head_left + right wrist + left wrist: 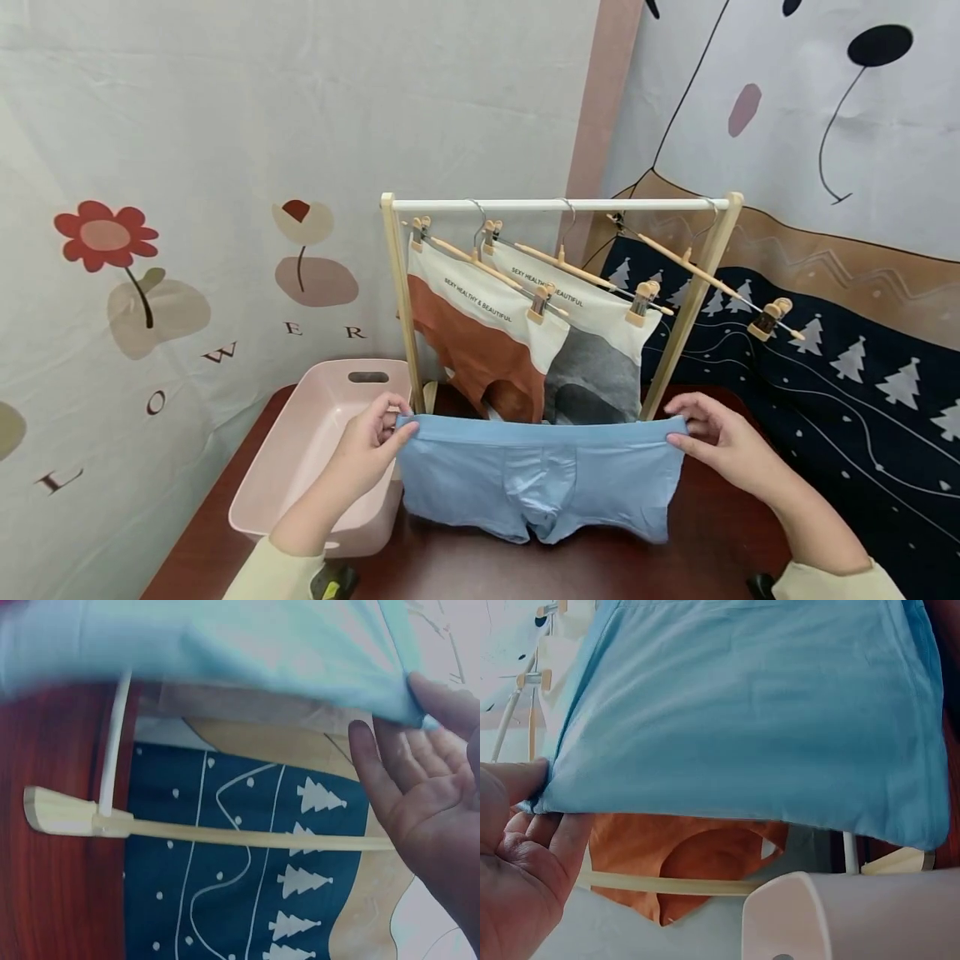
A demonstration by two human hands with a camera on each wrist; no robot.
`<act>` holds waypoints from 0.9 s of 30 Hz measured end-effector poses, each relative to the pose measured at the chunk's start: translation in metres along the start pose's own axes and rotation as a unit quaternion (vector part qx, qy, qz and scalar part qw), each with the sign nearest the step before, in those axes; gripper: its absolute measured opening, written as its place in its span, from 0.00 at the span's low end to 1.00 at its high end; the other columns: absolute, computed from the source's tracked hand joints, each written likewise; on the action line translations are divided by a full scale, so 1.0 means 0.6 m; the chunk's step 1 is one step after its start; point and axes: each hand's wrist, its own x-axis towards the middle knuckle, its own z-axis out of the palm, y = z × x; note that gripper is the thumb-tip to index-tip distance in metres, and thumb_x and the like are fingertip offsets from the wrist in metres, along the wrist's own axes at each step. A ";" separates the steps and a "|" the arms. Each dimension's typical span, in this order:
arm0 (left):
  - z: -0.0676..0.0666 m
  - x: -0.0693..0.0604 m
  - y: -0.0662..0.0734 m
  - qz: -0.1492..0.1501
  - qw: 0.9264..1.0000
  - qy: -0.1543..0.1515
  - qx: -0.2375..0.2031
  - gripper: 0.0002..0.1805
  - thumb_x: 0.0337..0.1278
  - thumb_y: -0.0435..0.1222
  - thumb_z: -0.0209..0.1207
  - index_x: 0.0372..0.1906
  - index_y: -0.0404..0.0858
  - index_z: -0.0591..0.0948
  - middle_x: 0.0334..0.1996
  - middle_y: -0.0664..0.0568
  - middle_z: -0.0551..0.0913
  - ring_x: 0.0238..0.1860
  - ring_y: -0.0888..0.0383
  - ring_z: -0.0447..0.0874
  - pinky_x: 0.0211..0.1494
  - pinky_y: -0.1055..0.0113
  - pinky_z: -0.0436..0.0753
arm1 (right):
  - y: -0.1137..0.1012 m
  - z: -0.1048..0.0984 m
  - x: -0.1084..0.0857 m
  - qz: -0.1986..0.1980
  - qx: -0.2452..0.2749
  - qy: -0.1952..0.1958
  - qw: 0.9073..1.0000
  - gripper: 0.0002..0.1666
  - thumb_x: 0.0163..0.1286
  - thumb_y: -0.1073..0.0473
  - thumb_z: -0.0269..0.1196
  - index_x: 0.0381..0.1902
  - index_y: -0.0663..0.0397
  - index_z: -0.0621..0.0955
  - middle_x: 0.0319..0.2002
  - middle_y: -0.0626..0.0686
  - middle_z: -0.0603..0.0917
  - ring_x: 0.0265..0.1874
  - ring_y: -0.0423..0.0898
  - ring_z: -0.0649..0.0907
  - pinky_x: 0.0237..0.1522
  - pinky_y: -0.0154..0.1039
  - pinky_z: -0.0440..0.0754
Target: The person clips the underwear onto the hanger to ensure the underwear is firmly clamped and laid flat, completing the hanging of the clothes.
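Light blue boxer briefs [540, 479] hang stretched wide between both hands, waistband upward, above the table in front of the rack. My left hand [367, 446] pinches one end of the waistband between thumb and fingers. At the opposite end, my right hand [723, 446] pinches the other corner of the waistband. In the left wrist view the blue cloth [750, 712] spreads out from the thumb and fingertips. The right wrist view has the cloth [300, 656] under the right thumb, with some fingers extended below.
A drying rack [555, 205] stands behind the briefs. On its clip hangers are orange-and-white underwear [480, 342] and grey-and-white underwear [600, 358]. A third clip hanger [701, 271] at the right carries no garment. A pink basin [300, 450] sits left on the dark red table [600, 575].
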 end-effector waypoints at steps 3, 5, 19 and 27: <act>0.006 -0.004 0.003 -0.003 1.000 -0.015 0.013 0.15 0.57 0.28 0.60 0.49 0.40 0.77 0.21 0.51 0.77 0.19 0.70 0.69 0.22 0.75 0.70 | 0.001 0.003 -0.005 0.005 -0.002 -0.008 1.000 0.15 0.66 0.62 0.61 0.49 0.59 0.77 0.40 0.53 0.80 0.32 0.35 0.81 0.33 0.31 0.81; 0.011 -0.007 0.005 -0.007 0.999 -0.023 0.024 0.17 0.57 0.27 0.60 0.52 0.41 0.78 0.30 0.47 0.83 0.24 0.69 0.75 0.26 0.75 0.75 | 0.005 0.005 -0.011 -0.004 -0.011 -0.011 1.000 0.10 0.66 0.62 0.61 0.46 0.56 0.79 0.40 0.51 0.80 0.33 0.35 0.79 0.33 0.31 0.81; 0.032 -0.046 0.015 -0.059 0.998 -0.002 -0.033 0.08 0.71 0.34 0.45 0.45 0.43 0.75 0.23 0.56 0.73 0.26 0.66 0.72 0.32 0.71 0.74 | 0.023 0.004 -0.042 0.045 0.287 -0.162 0.943 0.13 0.79 0.60 0.35 0.53 0.46 0.66 0.44 0.44 0.76 0.42 0.43 0.81 0.42 0.46 0.82; 0.085 -0.054 -0.004 -0.077 0.985 0.000 0.156 0.09 0.61 0.26 0.53 0.42 0.41 0.77 0.35 0.48 0.84 0.40 0.52 0.83 0.44 0.56 0.79 | 0.071 0.060 -0.028 0.233 0.214 -0.114 0.942 0.20 0.76 0.50 0.47 0.56 0.59 0.64 0.49 0.60 0.71 0.42 0.50 0.78 0.36 0.51 0.80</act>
